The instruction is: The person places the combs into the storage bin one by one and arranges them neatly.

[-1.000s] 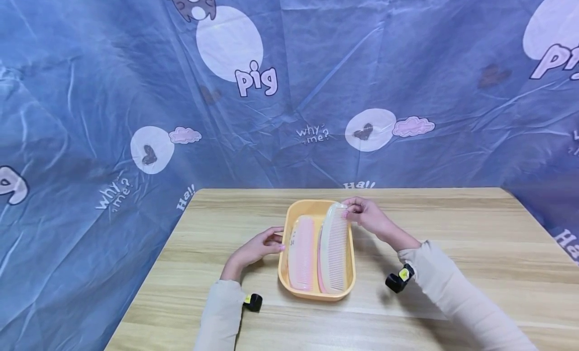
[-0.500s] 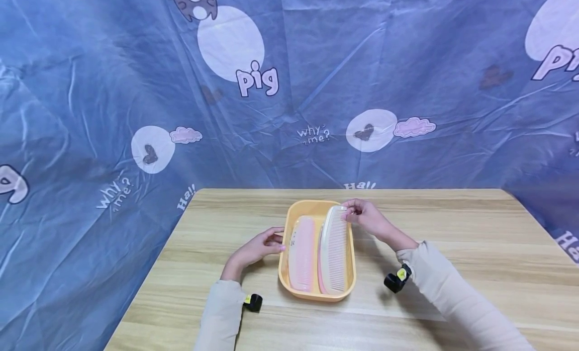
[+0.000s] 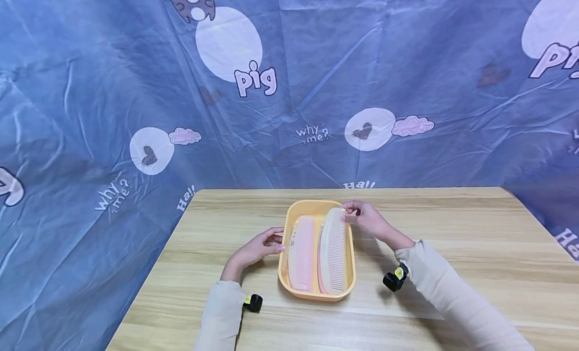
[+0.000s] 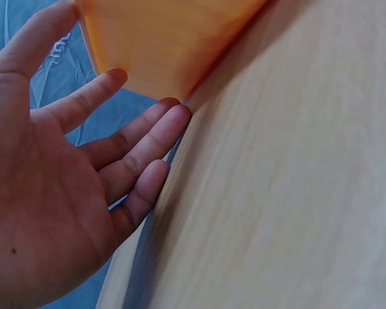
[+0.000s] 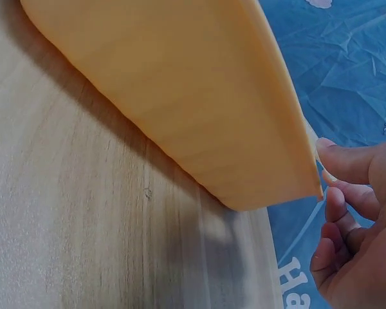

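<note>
A yellow-orange plastic tray [image 3: 312,296] stands on the table with combs in it. On its left side lies a pale pink comb [image 3: 304,258] with small dark marks along its spine. In the right half is a cream-white comb [image 3: 333,253], with a pink edge showing beneath it. My right hand [image 3: 368,221] pinches the white comb's far end between thumb and finger at the tray's far right rim. My left hand [image 3: 257,247] touches the tray's left side; in the left wrist view its fingers [image 4: 141,145] are loosely extended against the orange wall [image 4: 154,45].
The tray stands mid-table on a light wood-grain tabletop [image 3: 217,215]. A blue printed cloth [image 3: 289,155] hangs behind the table's far edge and along both sides. Each wrist carries a small black camera [image 3: 394,279].
The white comb's far end has sunk slightly lower into the tray. My right hand has moved with it, a little down and left. The left hand has stayed in place.
</note>
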{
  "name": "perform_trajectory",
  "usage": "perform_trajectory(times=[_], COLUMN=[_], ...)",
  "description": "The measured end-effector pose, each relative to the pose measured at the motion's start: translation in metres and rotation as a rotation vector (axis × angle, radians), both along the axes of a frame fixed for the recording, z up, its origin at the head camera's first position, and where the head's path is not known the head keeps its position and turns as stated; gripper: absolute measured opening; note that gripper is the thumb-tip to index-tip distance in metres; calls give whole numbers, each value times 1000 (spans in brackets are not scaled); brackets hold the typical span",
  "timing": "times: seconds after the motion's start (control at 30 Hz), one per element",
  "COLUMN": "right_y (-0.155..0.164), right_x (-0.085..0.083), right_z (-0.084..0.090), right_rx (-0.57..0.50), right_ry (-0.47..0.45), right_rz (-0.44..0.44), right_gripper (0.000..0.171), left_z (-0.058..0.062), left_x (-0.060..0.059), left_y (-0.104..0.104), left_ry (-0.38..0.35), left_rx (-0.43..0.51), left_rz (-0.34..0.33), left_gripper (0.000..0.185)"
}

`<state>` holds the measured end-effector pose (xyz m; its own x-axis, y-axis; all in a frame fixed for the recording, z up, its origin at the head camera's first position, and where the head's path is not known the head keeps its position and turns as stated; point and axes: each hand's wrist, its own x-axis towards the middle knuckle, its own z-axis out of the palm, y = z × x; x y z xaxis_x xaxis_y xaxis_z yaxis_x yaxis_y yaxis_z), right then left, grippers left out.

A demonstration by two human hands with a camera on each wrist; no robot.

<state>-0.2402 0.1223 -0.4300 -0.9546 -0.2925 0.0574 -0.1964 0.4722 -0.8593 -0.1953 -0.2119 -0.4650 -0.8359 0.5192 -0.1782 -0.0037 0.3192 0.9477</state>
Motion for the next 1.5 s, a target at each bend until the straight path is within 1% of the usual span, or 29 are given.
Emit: perform_trajectory(times=[0.2,0.4,0.47,0.57,0.77,0.87,1.0,1.13,1.23,1.33,1.43,1.5], right_y=[-2,-3,-2,-2,4,8,14,20,24,27,28,28], right_x=[-1,1,1,2,5,7,10,14,17,18,19,20], right_z=[-2,-1,-2,-2,-4,-5,-5,-3,-2,-2,-1,-1], right_rx=[57,113,119,100,17,-19,-47,-26,-4,10,39,77], right_ry=[36,106,115,100,47,32,19,37,68,107,155,191], right_rz=[-7,6,9,-6,-39,-36,-43,-58,-68,-82,-103,-126], right_gripper=[32,32,32,33,35,37,40,40,39,38,38,39], left_z=[0,-1,-1,0,-1,-2,1,6,11,16,21,24], left_x=[0,0,0,0,0,1,2,4,5,6,5,6], left_y=[0,-1,-1,-1,-2,-5,-10,-12,-11,-9,-8,-8], left_ry=[11,25,25,20,6,9,66,105,155,256,393,484], left_rx=[-5,-15,-19,-18,-17,-42,-94,-119,-156,-225,-329,-406], left_rz=[-15,-9,-9,-9,-5,3,22,41,84,164,263,313], left_gripper=[64,62,63,63,64,64,64,63,59,54,48,44])
